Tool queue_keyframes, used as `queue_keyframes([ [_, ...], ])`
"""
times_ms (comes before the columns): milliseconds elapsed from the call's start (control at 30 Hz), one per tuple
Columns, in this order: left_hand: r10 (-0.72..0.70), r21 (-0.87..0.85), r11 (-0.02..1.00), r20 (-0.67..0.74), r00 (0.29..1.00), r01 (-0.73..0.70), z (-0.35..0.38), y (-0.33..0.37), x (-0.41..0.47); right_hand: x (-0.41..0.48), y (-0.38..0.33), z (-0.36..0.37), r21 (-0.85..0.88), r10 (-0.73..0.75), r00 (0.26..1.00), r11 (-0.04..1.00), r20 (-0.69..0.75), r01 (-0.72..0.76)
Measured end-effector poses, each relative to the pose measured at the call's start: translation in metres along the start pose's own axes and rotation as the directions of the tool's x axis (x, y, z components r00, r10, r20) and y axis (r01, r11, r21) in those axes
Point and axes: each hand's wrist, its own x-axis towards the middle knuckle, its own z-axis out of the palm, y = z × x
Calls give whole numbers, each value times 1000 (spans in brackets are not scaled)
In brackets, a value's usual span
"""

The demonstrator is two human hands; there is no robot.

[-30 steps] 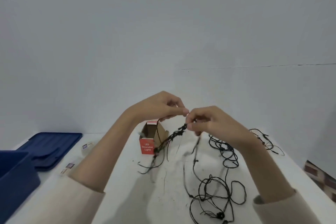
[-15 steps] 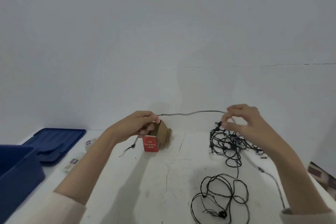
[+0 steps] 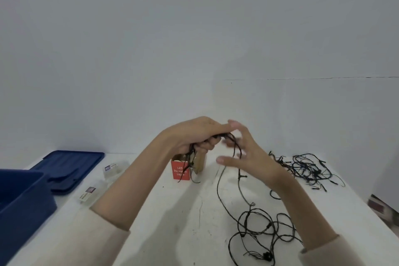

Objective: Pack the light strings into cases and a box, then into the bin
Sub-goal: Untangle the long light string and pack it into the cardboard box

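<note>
- Head cam looks down over a white table (image 3: 172,233). The left hand (image 3: 194,136) is up above the red LED Decorative Lights box (image 3: 180,172), fingers curled tight round a wound bundle (image 3: 222,135) of the black light string (image 3: 267,225).
- The right hand (image 3: 248,157) is just beside it, fingers spread apart and a bit blurry. A strand runs past the palm, but I can't tell if any finger actually hooks it.
- My read is that the left hand acts as the spool and the right lays loops onto it, which would explain one tight fist and one loose hand.
- The rest of that string drops from the hands to loose coils on the table, toward the near right side. A few tails hang from the left fist in front of the box's open top. Whether they touch it, I can't say.
- Winding right over the box probably keeps the drop-in short once the bundle is done.
- A second tangle of lights (image 3: 306,167) lies far right, close to the table's right edge, apart from both hands.
- Two clear cases (image 3: 89,194) lie left of the box. The blue bin (image 3: 21,201) sits at the left edge, with its blue lid (image 3: 67,168) behind it.
- Space-wise, there's bare table between the box and the coils, so slack can slide in. The coils cross over themselves though, so I'd expect snags.
</note>
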Motion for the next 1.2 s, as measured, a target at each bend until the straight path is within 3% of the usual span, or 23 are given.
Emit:
queue_keyframes([
  [67, 75, -88, 993, -71, 995, -81, -5, 13, -2, 1, 19, 6, 17, 59, 994, 998, 88, -60],
  [167, 147, -331, 903, -357, 923, -272, -33, 29, -6, 3, 57, 7, -36, 216, 976, 976, 12, -216],
  [233, 126, -420, 801, -578, 806, -426, -67, 30, -13, 1, 79, -3, -29, 363, 931, 931, -37, -365],
  [300, 34, -417, 736, -763, 645, -533, -102, 18, -20, 1, 81, -20, -67, 461, 885, 883, -64, -465],
  [367, -48, -310, 810, -881, 471, -498, -129, -9, -25, 8, 58, -42, -163, 429, 895, 881, -125, -445],
  [400, -50, -233, 887, -907, 419, -398, -138, -25, -25, 15, 37, -53, -196, 364, 917, 899, -161, -391],
  [433, -34, -145, 960, -909, 416, -239, -143, -40, -25, 24, 10, -65, -219, 280, 941, 922, -193, -319],
  [500, 2, 89, 986, -848, 530, 139, -141, -64, -23, 45, -52, -81, -245, 88, 975, 960, -206, -139],
  [567, 2, 388, 823, -732, 682, 415, -131, -68, -19, 63, -117, -87, -319, -80, 985, 947, -156, 27],
  [600, 19, 501, 737, -685, 729, 453, -123, -59, -18, 72, -145, -85, -373, -139, 984, 924, -111, 89],
  [633, 71, 562, 720, -643, 763, 407, -114, -42, -17, 78, -169, -80, -437, -181, 981, 889, -64, 135],
  [667, 127, 527, 807, -595, 793, 266, -104, -19, -18, 84, -189, -73, -497, -211, 977, 851, -25, 171],
  [700, 185, 392, 919, -526, 830, 44, -91, 8, -21, 89, -206, -64, -545, -251, 968, 812, -2, 209],
  [733, 253, 192, 964, -456, 853, -183, -81, 37, -23, 95, -219, -58, -563, -309, 951, 788, -13, 248],
  [767, 307, 23, 945, -404, 862, -325, -73, 61, -25, 98, -230, -53, -557, -370, 928, 780, -45, 284],
  [833, 427, -55, 877, -363, 828, -476, -63, 91, -28, 101, -245, -53, -573, -421, 906, 751, -33, 328],
  [867, 477, 0, 857, -377, 794, -515, -62, 97, -32, 102, -249, -57, -622, -405, 914, 719, -11, 311],
  [933, 501, 105, 854, -426, 753, -509, -69, 100, -34, 107, -253, -78, -682, -425, 897, 692, -122, 235],
  [1000, 458, 40, 876, -379, 804, -481, -78, 93, -37, 111, -253, -95, -685, -443, 867, 706, -228, 181],
  [1100, 330, -262, 890, -198, 923, -374, -80, 86, -41, 110, -253, -91, -629, -394, 910, 742, -130, 231],
  [1200, 288, -244, 905, -256, 923, -350, -65, 85, -29, 109, -258, -76, -414, -415, 909, 837, -51, 359],
])
